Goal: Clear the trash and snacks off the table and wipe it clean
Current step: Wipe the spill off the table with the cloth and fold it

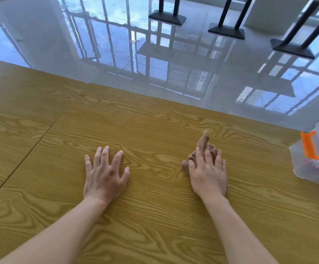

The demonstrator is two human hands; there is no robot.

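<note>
I'm seeing my right hand (209,173) lying flat, hiding most of the crumpled brown cloth (202,144); left hand (105,176) resting splayed, empty, on the bench (154,121).

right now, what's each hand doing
Left hand: open, flat on the table, holding nothing.
Right hand: open, pressing down on a brown cloth, not gripping it.

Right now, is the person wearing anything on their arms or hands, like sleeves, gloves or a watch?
No. Both forearms are bare right up to the bottom edge of the picture, with no sleeves showing. The left hand has no glove, watch or bracelet. The right hand has no glove or watch either. Whether either hand has a ring is too small to tell.
</note>
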